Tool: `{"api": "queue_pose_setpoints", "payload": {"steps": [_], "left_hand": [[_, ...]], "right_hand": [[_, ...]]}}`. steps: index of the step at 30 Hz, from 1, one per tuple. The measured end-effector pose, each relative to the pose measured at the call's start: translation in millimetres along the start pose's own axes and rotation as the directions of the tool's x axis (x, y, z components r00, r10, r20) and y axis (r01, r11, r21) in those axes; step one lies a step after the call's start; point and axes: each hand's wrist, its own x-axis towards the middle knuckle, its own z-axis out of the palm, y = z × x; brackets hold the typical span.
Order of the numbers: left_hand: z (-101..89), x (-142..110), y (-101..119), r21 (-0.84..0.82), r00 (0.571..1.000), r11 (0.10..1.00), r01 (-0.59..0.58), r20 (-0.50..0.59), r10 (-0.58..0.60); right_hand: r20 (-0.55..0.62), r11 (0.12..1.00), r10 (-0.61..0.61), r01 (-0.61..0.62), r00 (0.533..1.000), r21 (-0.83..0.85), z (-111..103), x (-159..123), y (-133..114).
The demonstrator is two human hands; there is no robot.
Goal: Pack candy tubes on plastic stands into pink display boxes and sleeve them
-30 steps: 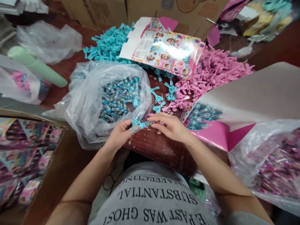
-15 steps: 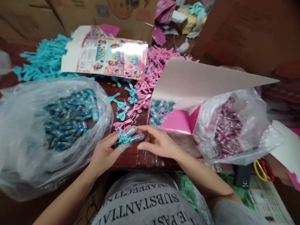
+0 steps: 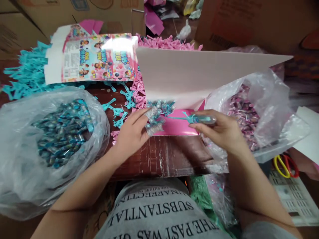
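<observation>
My right hand (image 3: 220, 127) grips a clear rounded tube with a teal plastic piece (image 3: 203, 119) at its left end, held level over an open box (image 3: 179, 127) with a pink inside. A thin teal strip runs leftward from that piece. At the box's left side, my left hand (image 3: 134, 131) has its taped fingertips closed around clear-and-teal tubes (image 3: 156, 121). More such tubes (image 3: 165, 107) lie along the back left of the box, partly hidden by the fingers. The white lid (image 3: 179, 76) stands raised behind.
A plastic bag of teal tubes (image 3: 67, 132) sits on the left, a bag of pink ones (image 3: 245, 116) on the right. Teal plastic pieces (image 3: 30, 73) and pink pieces (image 3: 166, 43) are heaped behind, near printed cards (image 3: 99, 59). Scissors (image 3: 286, 166) lie at lower right.
Both hands have moved from the table edge to the open box. The right hand, empty before, now holds a tube with a teal piece. The view has shifted slightly.
</observation>
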Motion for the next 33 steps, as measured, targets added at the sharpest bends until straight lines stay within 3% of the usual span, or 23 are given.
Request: {"api": "queue_pose_setpoints", "payload": {"steps": [4,7,12,18,24,29,33], "left_hand": [[18.6,32,-40,-0.02,0.964,0.985,-0.169,0.204,0.169],[32.2,41,-53,-0.005,0.944,0.985,-0.172,0.286,0.166],[31.0,41,-52,0.003,0.941,0.987,-0.161,0.302,0.153],[29.6,47,-44,-0.017,0.954,0.992,-0.124,0.273,0.124],[35.0,57,-35,-0.034,0.97,0.988,-0.15,0.188,0.154],[41.4,62,-41,0.055,0.974,0.987,-0.15,0.182,0.138],[50.3,62,-34,0.089,0.975,0.986,-0.142,0.185,0.124]], "right_hand": [[0.232,0.956,-0.001,0.069,0.973,-0.285,6,32,27],[0.353,0.881,0.098,0.084,0.93,-0.465,22,50,33],[0.459,0.787,0.162,0.166,0.874,-0.594,25,65,14],[0.507,0.75,0.211,0.194,0.836,-0.632,34,80,-8],[0.503,0.776,0.224,0.16,0.835,-0.61,35,82,0],[0.297,0.914,0.075,0.053,0.952,-0.402,24,58,15],[0.187,0.924,0.001,0.071,0.982,-0.376,29,46,30]]}}
